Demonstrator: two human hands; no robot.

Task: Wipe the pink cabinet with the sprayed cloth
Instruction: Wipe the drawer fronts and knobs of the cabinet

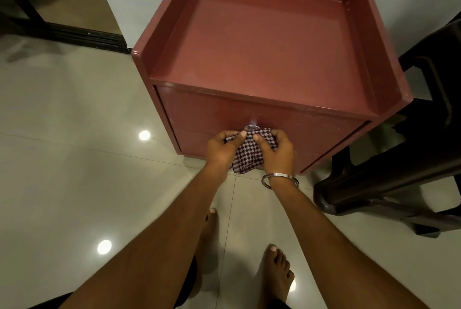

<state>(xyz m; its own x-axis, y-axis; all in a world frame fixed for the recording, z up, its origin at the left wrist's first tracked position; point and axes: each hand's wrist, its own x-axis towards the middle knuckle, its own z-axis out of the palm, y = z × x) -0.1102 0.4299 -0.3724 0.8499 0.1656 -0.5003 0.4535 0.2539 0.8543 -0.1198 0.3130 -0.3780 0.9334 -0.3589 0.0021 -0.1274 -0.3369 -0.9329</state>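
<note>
The pink cabinet [262, 42] stands against a white wall, its recessed top bare and its drawer front facing me. A checked dark-and-white cloth [248, 153] is bunched in front of the drawer, just below a small metal knob [251, 128]. My left hand [222, 150] grips the cloth's left side with thumb on top. On the cloth's right side my right hand [277, 151], with a metal bangle on the wrist, pinches it. Both hands sit close together at the lower middle of the drawer front.
A dark plastic chair [399, 164] stands right beside the cabinet. Glossy beige floor tiles [74, 159] spread to the left and toward me. My bare feet [275, 273] are on the floor below the hands. A dark door track [82, 34] runs at the far left.
</note>
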